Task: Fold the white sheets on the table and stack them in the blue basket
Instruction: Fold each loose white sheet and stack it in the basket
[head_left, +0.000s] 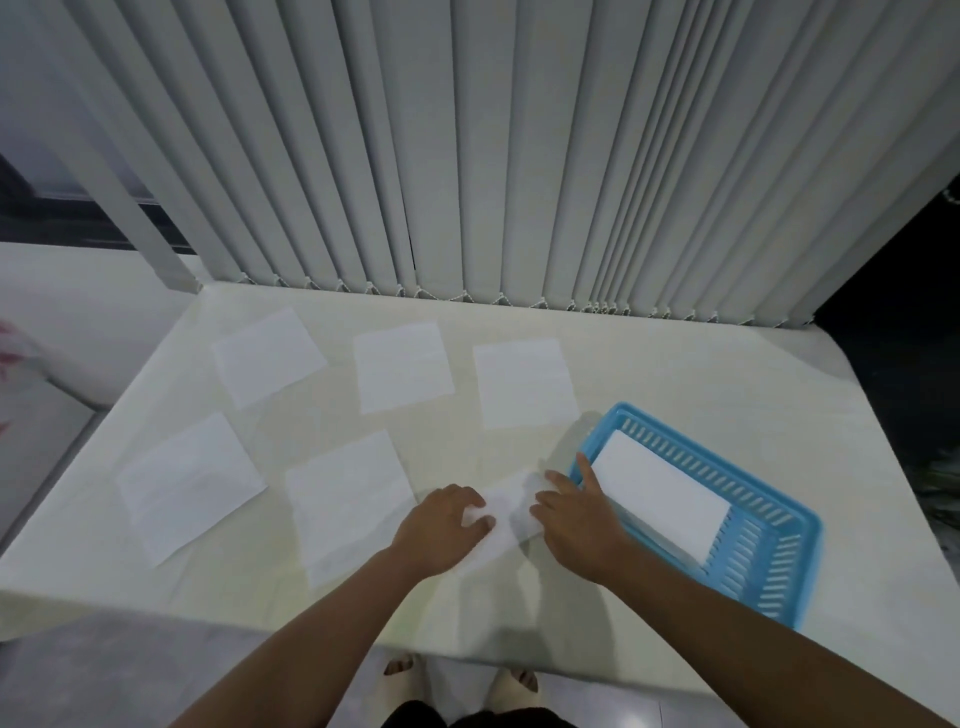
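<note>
As left hand (441, 525) curls fingers on a blurred white paper sheet (506, 512), right hand (576, 519) fingers spread flat over its edge, blue slatted plastic basket (779, 499) beside

Blue basket (769, 545), white sheets (400, 366)

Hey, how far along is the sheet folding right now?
Done: a folded stack lies in the blue basket. In hand: the left hand pinches and the right hand presses one sheet beside the basket. Left: five flat sheets lie unfolded on the table.
</note>
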